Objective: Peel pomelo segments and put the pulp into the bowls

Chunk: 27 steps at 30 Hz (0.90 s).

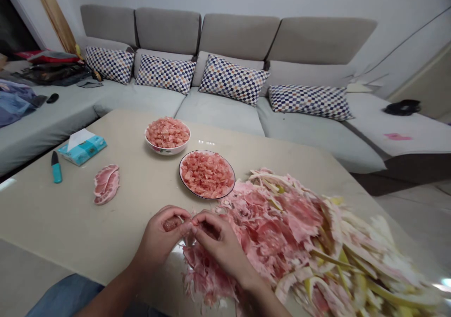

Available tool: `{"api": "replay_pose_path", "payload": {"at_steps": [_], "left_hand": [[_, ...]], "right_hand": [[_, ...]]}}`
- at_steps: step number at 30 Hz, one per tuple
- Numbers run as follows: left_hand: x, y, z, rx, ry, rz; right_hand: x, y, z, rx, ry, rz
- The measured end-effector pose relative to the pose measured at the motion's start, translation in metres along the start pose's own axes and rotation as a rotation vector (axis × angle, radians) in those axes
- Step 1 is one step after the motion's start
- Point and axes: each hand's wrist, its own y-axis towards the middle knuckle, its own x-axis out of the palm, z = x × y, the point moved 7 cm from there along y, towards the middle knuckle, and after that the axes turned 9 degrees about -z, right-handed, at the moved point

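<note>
My left hand [164, 235] is closed around a piece of pink pomelo flesh [172, 224], partly hidden by the fingers. My right hand [221, 242] meets it at the fingertips, thumb and forefinger pinched on a small bit of the same flesh. Both hands are above the table's near side, by the left edge of a large heap of pink membranes [268, 213] and yellow-green pomelo rind [355, 265]. Just beyond them a dark-rimmed plate [180, 172] holds peeled pomelo flesh. Farther back, a flowered white bowl [167, 151] is piled high with more.
On the table's left lie a pomelo segment [106, 184] with its skin on, a knife [56, 167] with a teal handle, and a blue tissue pack [82, 149]. Behind the table [141, 181] runs a grey sofa [218, 115] with checkered cushions [232, 80].
</note>
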Motion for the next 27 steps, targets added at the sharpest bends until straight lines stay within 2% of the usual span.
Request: {"api": "replay_pose_path", "payload": {"at_steps": [8, 14, 17, 21, 24, 27], "left_hand": [[0.004, 0.0, -0.01, -0.12, -0.111, -0.048], [0.001, 0.001, -0.016, -0.139, -0.357, -0.058], [-0.004, 0.003, -0.012, -0.128, -0.347, -0.048], [-0.007, 0.023, 0.009, -0.019, -0.12, 0.022], [0.004, 0.053, 0.028, 0.105, -0.022, 0.023], [0.022, 0.086, 0.033, 0.118, -0.035, -0.024]], "right_hand": [[0.001, 0.003, 0.01, 0.083, 0.162, -0.002], [-0.006, 0.002, 0.012, 0.106, 0.222, 0.022], [-0.009, 0.003, 0.003, 0.071, 0.084, -0.005], [-0.007, 0.002, -0.006, -0.041, -0.252, 0.006], [-0.004, 0.001, -0.002, -0.111, -0.461, 0.068], [0.002, 0.001, 0.005, -0.163, -0.636, 0.063]]}}
